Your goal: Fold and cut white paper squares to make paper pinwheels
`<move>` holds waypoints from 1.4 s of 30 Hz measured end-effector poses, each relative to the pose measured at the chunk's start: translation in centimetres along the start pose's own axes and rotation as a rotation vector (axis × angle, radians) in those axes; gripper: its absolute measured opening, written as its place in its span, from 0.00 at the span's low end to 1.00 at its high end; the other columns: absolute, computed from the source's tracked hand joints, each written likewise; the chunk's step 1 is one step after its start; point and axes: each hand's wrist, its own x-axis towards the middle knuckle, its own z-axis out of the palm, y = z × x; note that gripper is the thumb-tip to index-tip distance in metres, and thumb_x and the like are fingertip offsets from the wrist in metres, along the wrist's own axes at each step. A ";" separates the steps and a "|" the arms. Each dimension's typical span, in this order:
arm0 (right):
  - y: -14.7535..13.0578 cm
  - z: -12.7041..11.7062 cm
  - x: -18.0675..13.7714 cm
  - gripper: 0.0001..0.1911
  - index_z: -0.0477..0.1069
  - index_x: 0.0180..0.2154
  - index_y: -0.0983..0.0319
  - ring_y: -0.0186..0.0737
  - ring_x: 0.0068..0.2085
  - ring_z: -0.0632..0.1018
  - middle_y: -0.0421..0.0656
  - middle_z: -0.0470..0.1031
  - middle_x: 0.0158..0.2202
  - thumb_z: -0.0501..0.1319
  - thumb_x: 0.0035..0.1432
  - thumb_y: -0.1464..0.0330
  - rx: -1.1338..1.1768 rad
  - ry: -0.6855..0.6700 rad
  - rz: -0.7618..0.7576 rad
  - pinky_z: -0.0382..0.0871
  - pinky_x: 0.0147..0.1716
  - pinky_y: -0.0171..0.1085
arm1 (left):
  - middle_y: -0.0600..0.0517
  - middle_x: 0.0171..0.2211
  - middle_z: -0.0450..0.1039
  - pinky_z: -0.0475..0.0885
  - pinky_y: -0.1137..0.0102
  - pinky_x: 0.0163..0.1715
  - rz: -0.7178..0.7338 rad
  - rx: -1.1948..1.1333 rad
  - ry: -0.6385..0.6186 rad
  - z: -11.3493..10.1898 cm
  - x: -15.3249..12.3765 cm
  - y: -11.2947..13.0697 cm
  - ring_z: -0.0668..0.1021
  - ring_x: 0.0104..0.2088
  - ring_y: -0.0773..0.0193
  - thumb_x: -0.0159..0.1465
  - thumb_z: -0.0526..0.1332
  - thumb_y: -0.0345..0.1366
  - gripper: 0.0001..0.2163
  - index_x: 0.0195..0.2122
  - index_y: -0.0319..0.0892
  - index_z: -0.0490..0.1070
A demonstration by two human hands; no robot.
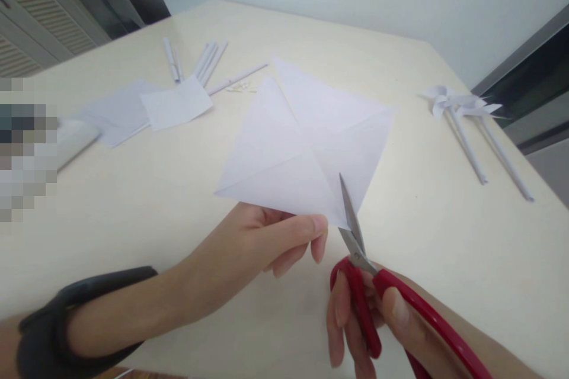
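A square sheet of white paper (275, 148) with diagonal creases is pinched along its near edge by my left hand (275, 234), thumb on top and fingers beneath. A slit runs inward from its far corner along one diagonal. My right hand (373, 320) grips a pair of red-handled scissors (358, 254), fingers through the loops. The blades stand apart at the sheet's near corner, one above the paper and the other partly hidden under it.
Two paper pinwheels (466, 112) on rolled sticks lie at the right of the white table (186, 177). Several rolled paper tubes (207, 62), a small paper piece (178, 103) and another creased sheet (120, 109) lie at the back left. A pixelated patch covers the left edge.
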 end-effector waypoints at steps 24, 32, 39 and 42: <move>-0.4 -0.4 -0.1 0.28 0.68 0.37 0.63 0.34 0.31 0.70 0.42 0.68 0.32 0.41 0.68 0.51 0.050 -0.032 0.037 0.66 0.36 0.37 | 0.60 0.13 0.54 0.53 0.76 0.17 -0.027 -0.060 -0.025 0.2 0.2 0.2 0.58 0.17 0.73 0.65 0.56 0.36 0.16 0.19 0.41 0.67; -0.1 -0.1 -0.2 0.27 0.71 0.39 0.62 0.35 0.29 0.70 0.42 0.69 0.30 0.42 0.68 0.51 0.057 0.012 -0.038 0.65 0.38 0.38 | 0.60 0.15 0.57 0.56 0.78 0.17 -0.059 -0.023 -0.052 -0.1 -0.1 0.1 0.60 0.17 0.74 0.64 0.57 0.39 0.16 0.20 0.42 0.68; 1.0 0.1 -0.1 0.30 0.70 0.36 0.63 0.35 0.28 0.69 0.42 0.68 0.30 0.40 0.67 0.48 0.049 0.041 -0.015 0.65 0.34 0.37 | 0.60 0.15 0.58 0.57 0.78 0.19 -0.029 -0.007 -0.051 0.0 0.0 0.0 0.61 0.18 0.74 0.65 0.56 0.37 0.16 0.20 0.42 0.67; 1.3 -0.5 -0.3 0.31 0.71 0.36 0.61 0.37 0.31 0.72 0.41 0.70 0.29 0.44 0.62 0.43 0.057 -0.004 0.041 0.65 0.35 0.37 | 0.60 0.14 0.56 0.57 0.77 0.18 -0.075 0.024 -0.042 0.3 0.0 0.7 0.61 0.17 0.73 0.64 0.55 0.35 0.16 0.18 0.42 0.66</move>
